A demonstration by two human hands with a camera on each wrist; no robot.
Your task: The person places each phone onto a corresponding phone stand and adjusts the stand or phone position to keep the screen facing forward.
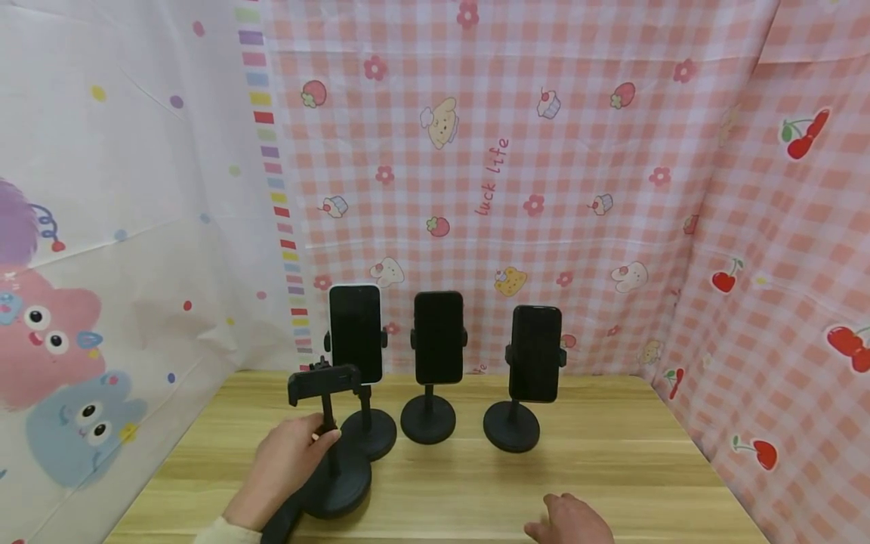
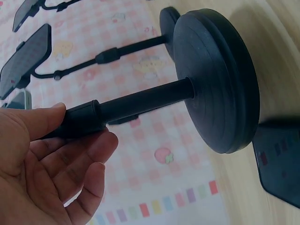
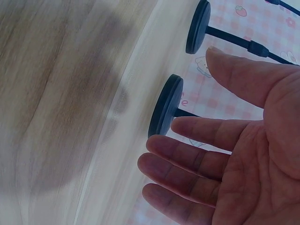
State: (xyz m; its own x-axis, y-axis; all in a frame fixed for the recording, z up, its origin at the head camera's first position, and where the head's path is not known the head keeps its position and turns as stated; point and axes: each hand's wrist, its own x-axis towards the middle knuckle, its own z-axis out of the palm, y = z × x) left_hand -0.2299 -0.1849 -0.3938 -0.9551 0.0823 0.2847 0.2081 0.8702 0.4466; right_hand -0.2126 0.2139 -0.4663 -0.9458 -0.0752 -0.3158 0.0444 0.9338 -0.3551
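1. Pink gingham cloth (image 1: 544, 174) with strawberries and cherries hung as backdrop; pale cartoon-printed sheet (image 1: 102, 264) hung on the left side.
2. Wood-grain table (image 1: 612, 468) underneath everything, bare toward the right front.
3. Black stands in a row of 3 at the back, each clamping a dark phone upright: white-edged phone (image 1: 355, 332) on the left, middle phone (image 1: 438, 337), right phone (image 1: 535, 353), all on round bases, standing near one another but apart.
4. Empty phone stand (image 1: 331, 453) in front of the left one, its base just beside that neighbour's base, touching or not cannot be told; clamp head (image 1: 322, 381) on top, holding nothing.
5. Left hand (image 1: 285, 461) wrapped loosely round the stem (image 2: 140, 101), thumb above and fingers (image 2: 89, 154) curled beneath, near the thicker collar; base disc (image 2: 218, 77) looming large in the left wrist view.
6. Right hand (image 1: 569, 521) low at the front edge, well apart from every stand; spread and relaxed in the right wrist view, palm (image 3: 262, 154) empty, fingers straight.
7. Judged handling: rigid plastic-and-metal build, probably bottom-heavy from the thick disc, so stable upright but liable to swing if lifted by the head; matte stem offering fair grip; best taken low on the stem near the base, or with a second hand under the disc.
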